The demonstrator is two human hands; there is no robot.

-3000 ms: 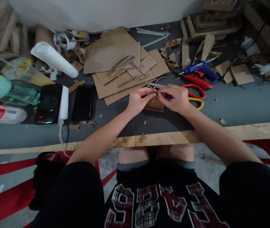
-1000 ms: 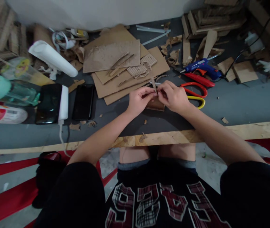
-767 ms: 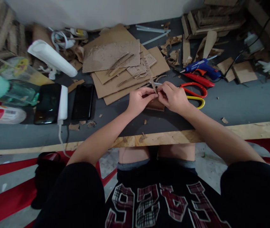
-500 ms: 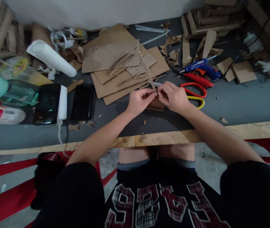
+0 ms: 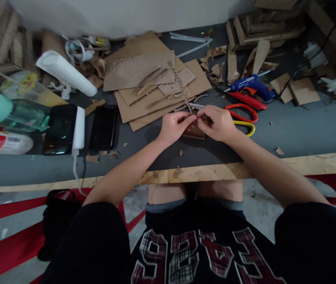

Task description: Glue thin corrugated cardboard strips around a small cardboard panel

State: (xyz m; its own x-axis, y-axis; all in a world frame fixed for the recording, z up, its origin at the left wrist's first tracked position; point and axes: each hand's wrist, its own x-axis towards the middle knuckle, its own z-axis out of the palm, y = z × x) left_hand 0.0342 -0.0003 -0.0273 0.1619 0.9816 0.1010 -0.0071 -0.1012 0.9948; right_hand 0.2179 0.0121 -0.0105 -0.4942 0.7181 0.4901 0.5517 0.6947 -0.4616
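A thin strip of corrugated cardboard [image 5: 181, 86] slants down toward my fingertips, its ridged edge showing. My left hand [image 5: 173, 125] pinches the strip's near end between thumb and forefinger. Close against it, my right hand [image 5: 217, 121] is closed too, its fingertips meeting at the same end of the strip; the exact contact is hidden. Under both hands lies a small brown cardboard piece [image 5: 194, 132], partly covered. Scissors with red and yellow handles [image 5: 246, 114] lie beside my right hand, their blades partly behind it. Stacked cardboard sheets [image 5: 138, 73] lie beyond my hands.
A blue glue gun [image 5: 252, 86] and a red-handled cutter [image 5: 249, 100] lie at the right. At the left are a black phone [image 5: 103, 127], a white power bank [image 5: 79, 128] with a cable, and bottles. Glue sticks [image 5: 190, 38] lie at the back. The table's wooden edge [image 5: 197, 173] runs near me.
The strip's far end has turned slightly and looks narrower. My hands stay pinched together in nearly the same place; the whole view has shifted slightly.
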